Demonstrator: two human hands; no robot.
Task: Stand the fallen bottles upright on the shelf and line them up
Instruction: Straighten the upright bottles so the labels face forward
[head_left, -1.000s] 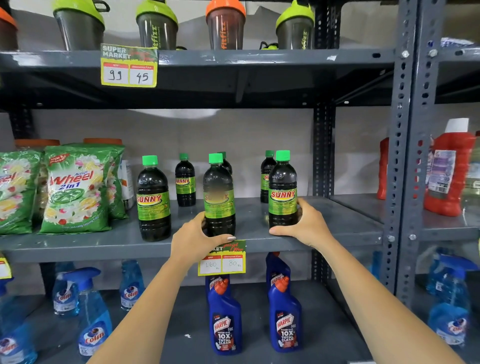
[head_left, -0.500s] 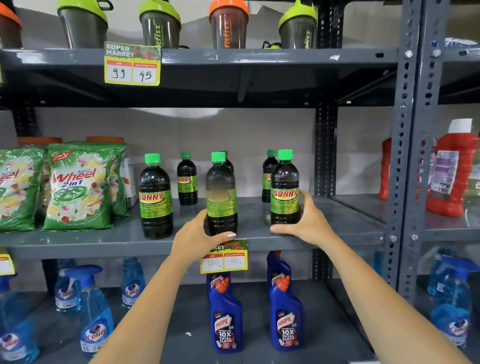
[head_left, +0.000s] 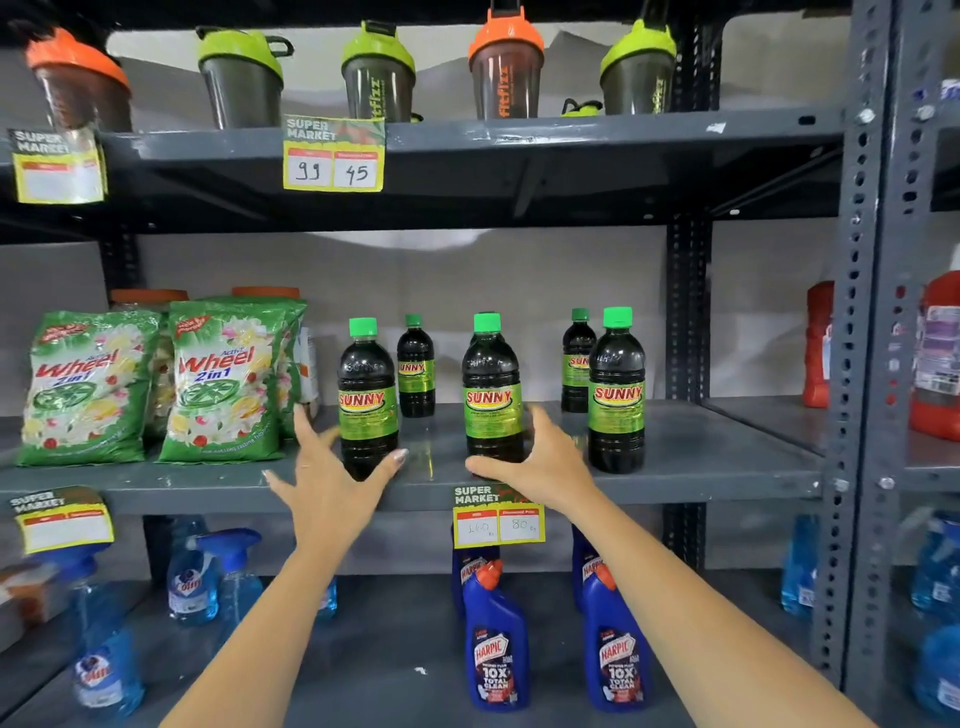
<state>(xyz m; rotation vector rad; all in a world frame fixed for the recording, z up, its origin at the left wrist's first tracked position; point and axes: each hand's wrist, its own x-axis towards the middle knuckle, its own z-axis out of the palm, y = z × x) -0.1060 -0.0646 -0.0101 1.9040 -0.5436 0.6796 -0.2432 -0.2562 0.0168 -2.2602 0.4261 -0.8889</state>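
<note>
Bare forearms reach up from below toward the grey metal shelf (head_left: 701, 462), where the dark bottles with green caps stand. Nearest, the left hand (head_left: 332, 480) is spread wide, fingers splayed around the base of the left bottle (head_left: 367, 400) without closing on it; the thumb sits by the bottle's foot on its right and the fingers stand off to its left. The right hand (head_left: 535, 462) cups the base of the middle bottle (head_left: 492, 389), thumb lying along the shelf lip in front and fingers curled round its right side, a loose hold rather than a firm one. To the right, the right bottle (head_left: 617, 395) stands free, upright, label forward. None of the three front bottles lies down now, so standing them up looks finished and the work left is the lining up. To do that well, I'd slide each bottle by its base rather than its neck, keep it flat on the shelf so it cannot tip, match the gaps between the three, and turn the labels to face out. Behind them, two back bottles (head_left: 415, 366) stand further in, one partly hidden, and a hard push could knock them. Left of everything lean the green detergent bags (head_left: 228, 379), close to the left hand's fingers.
</note>
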